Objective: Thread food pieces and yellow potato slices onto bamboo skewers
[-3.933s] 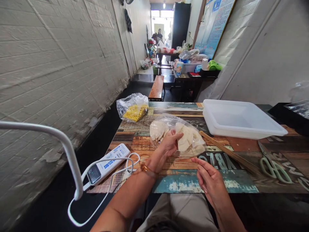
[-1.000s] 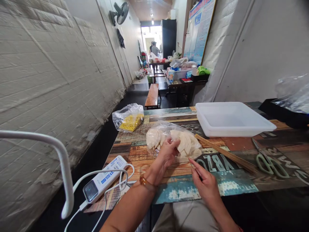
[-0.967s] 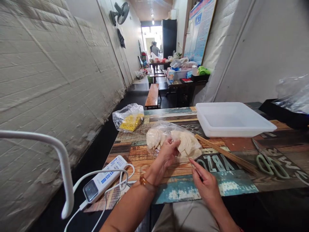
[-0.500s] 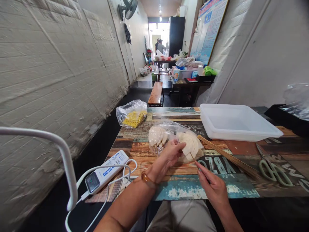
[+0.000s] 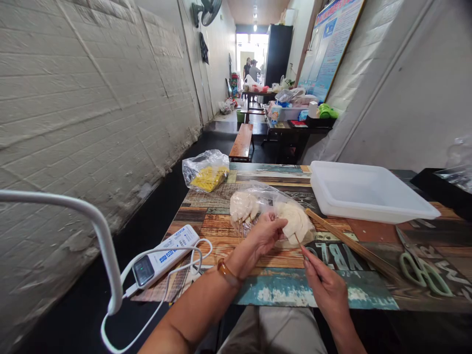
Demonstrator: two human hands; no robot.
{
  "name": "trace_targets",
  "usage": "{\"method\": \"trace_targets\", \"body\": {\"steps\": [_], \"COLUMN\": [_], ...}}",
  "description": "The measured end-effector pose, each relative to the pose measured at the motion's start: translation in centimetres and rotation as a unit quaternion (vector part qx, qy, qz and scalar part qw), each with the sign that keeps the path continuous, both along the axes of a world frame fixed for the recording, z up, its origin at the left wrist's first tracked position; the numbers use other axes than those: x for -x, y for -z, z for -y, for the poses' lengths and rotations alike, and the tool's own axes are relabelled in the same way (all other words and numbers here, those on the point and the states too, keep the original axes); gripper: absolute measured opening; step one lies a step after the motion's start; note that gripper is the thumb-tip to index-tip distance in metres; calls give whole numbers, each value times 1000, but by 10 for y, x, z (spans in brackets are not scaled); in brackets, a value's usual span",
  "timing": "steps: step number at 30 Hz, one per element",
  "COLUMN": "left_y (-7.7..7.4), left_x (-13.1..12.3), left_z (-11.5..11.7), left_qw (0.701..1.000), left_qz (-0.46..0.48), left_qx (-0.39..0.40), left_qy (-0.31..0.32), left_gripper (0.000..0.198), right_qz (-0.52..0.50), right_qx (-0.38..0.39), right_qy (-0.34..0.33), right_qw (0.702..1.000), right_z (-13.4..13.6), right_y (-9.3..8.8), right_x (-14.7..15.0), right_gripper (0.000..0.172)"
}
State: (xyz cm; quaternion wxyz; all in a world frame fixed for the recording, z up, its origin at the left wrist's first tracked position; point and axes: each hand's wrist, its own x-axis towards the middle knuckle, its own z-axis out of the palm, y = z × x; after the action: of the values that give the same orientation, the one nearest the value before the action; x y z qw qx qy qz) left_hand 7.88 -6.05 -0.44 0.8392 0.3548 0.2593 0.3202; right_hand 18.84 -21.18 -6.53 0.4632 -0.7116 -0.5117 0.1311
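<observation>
My left hand [image 5: 271, 232] pinches the left edge of a stack of pale, thin, round slices [image 5: 293, 221] lying on a clear plastic bag. My right hand [image 5: 326, 278] is closed on a thin wooden skewer [image 5: 299, 242], its far end at the near edge of those slices. Whether the tip has gone into them I cannot tell. Left of my left hand, more pale slices [image 5: 243, 204] sit on the bag [image 5: 262, 191] with skewer sticks [image 5: 240, 228] poking out towards me. A bundle of wooden skewers [image 5: 346, 240] lies to the right.
A white plastic tub [image 5: 372, 214] and green-handled scissors [image 5: 424, 275] are on the right of the patterned table [image 5: 280, 290]. A bag with yellow pieces [image 5: 208, 178] lies at the back left, a white power bank [image 5: 165, 255] with cable nearer me. A bench [image 5: 241, 140] stands beyond.
The whole view has shifted a little, so the things appear slightly further right. Both hands keep nearly the same hold and place at the pale slices.
</observation>
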Motion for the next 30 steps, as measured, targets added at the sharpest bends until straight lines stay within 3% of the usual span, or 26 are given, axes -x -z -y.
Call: {"method": "trace_targets", "body": {"steps": [8,21,30], "left_y": [-1,-1,0], "left_x": [-1,-2,-3], "left_z": [3,4,1], "left_qw": [1000,999,998], "left_qz": [8,-19,-27], "left_qx": [-9,-41,-51], "left_qy": [2,-2,2], "left_gripper": [41,42,39], "right_qz": [3,-145,-162], "right_qx": [11,49,30], "right_qy": [23,16,22], "right_qw": [1000,988,986], "right_z": [-6,-12,-19], "right_y": [-8,-25,-34], "right_x": [4,10,11], "right_gripper": [38,32,31]}}
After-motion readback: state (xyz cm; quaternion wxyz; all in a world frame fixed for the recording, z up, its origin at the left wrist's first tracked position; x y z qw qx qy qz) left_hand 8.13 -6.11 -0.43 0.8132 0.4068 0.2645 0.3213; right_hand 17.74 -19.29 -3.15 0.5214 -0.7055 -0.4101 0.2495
